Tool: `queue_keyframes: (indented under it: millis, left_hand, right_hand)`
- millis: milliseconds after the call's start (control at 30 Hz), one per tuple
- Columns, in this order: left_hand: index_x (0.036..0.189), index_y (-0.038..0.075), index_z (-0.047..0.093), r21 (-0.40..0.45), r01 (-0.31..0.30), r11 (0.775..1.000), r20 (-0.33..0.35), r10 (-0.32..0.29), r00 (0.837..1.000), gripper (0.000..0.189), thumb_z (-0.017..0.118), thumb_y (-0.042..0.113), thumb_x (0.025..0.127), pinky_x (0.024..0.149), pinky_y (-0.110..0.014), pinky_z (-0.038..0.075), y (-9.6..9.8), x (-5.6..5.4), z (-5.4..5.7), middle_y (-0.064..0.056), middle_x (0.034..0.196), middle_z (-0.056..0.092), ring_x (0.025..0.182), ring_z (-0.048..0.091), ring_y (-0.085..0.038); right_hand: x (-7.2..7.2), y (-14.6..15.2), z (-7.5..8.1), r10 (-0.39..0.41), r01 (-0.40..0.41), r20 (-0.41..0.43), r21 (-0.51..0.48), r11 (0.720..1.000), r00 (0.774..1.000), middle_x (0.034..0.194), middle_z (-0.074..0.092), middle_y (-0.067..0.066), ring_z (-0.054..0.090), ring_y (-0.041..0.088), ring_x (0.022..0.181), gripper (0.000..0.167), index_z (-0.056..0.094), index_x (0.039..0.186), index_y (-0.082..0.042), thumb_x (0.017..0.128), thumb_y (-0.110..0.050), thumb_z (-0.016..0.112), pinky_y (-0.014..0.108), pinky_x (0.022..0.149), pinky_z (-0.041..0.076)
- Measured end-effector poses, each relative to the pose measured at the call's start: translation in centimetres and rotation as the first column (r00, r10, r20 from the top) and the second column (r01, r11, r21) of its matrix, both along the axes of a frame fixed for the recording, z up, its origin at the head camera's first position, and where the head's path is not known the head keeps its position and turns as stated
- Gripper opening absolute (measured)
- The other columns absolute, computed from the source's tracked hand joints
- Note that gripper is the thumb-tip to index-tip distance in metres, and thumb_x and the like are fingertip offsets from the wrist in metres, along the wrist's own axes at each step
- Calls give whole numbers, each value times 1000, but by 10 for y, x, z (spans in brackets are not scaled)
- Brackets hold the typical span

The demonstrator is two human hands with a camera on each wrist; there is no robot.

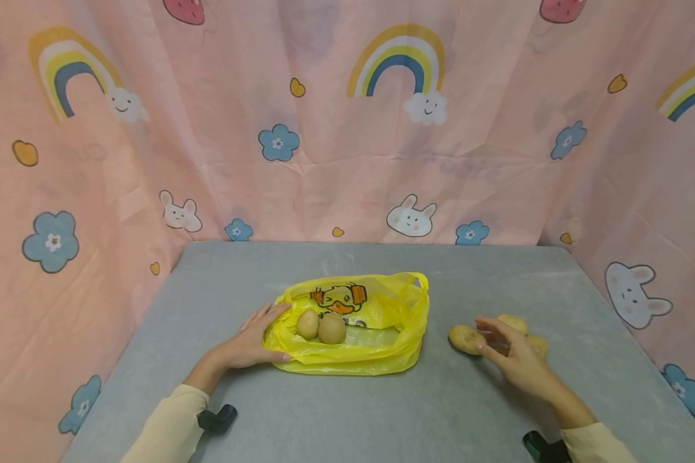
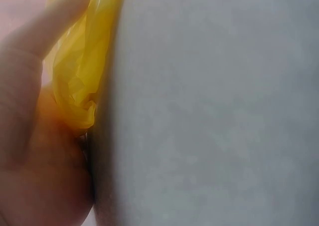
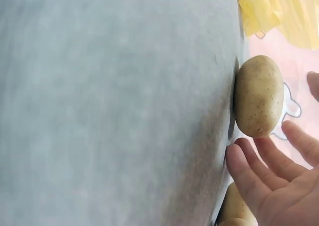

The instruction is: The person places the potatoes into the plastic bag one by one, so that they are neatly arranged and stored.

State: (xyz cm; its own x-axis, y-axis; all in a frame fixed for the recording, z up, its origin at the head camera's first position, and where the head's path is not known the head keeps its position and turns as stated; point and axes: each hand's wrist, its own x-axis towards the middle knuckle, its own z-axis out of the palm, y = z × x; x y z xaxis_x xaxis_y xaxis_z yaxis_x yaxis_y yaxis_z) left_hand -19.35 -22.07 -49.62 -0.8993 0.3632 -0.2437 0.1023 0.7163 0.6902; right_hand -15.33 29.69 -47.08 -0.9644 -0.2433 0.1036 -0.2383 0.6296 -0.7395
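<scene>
A yellow plastic bag (image 1: 359,360) with a cartoon duck on it lies on its side, its mouth wide apart. Inside, two round tan potatoes (image 1: 332,328) lie close together. My left hand (image 1: 248,341) rests against the bag's left end, fingers behind and thumb in front, both fairly straight. To the right, my right hand (image 1: 518,360) reaches around a potato (image 1: 465,339) with loosely bent fingers. In the right wrist view the fingertips are just beside this potato (image 3: 259,96), without a grip on it. Two more potatoes (image 1: 512,323) sit behind that hand, partly hidden.
The grey tabletop (image 1: 347,418) carries everything. A pink patterned curtain (image 1: 336,180) hangs along its back and sides. Each wrist wears a small dark device, such as the left wrist camera (image 1: 217,419).
</scene>
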Motion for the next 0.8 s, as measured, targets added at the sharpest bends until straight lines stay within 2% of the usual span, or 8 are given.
queue_keyframes:
  millis: [100, 200, 400, 633, 800]
  left_hand:
    - [162, 35, 19, 5, 4, 1000, -3, -4, 1000, 109, 81, 56, 75, 115, -79, 5, 0, 0, 0, -15, 172, 7, 156, -3, -48]
    - [162, 34, 19, 4, 5, 1000, -5, -5, 1000, 109, 81, 56, 75, 116, -79, 5, 0, 0, 0, -15, 172, 7, 157, -3, -48]
    - [162, 35, 20, 13, 2, 1000, -3, -2, 1000, 109, 81, 56, 75, 116, -79, 5, 0, 0, -1, -15, 172, 6, 157, -3, -47]
    - [162, 36, 19, 15, 3, 1000, 0, -3, 1000, 109, 81, 56, 75, 115, -79, 6, -1, -1, -3, -15, 172, 6, 157, -3, -47]
    - [162, 35, 19, 10, 4, 1000, 0, -4, 1000, 109, 81, 56, 75, 116, -79, 6, -1, -1, -2, -15, 172, 6, 157, -3, -47]
  right_hand:
    - [-1, 0, -2, 6, -6, -1, 3, 1000, 1000, 132, 59, 33, 62, 47, 116, 50, 48, 142, 9, 99, -12, 65, 42, 82, 59]
    - [-3, 1, -5, 7, -7, 4, 31, 1000, 1000, 131, 60, 32, 62, 46, 115, 53, 49, 142, 7, 97, -12, 68, 43, 81, 58]
    - [-6, 0, -5, -1, -1, 22, 98, 995, 1000, 129, 63, 28, 62, 35, 112, 56, 53, 139, 5, 92, -17, 74, 35, 79, 56]
    - [-8, -3, -2, 21, -22, 6, 129, 991, 1000, 128, 64, 30, 63, 45, 116, 55, 55, 134, 9, 90, -16, 77, 53, 88, 55]
    - [-10, -4, 0, 25, -27, 14, 141, 990, 1000, 123, 67, 27, 64, 42, 113, 55, 57, 133, 9, 88, -16, 79, 50, 87, 55]
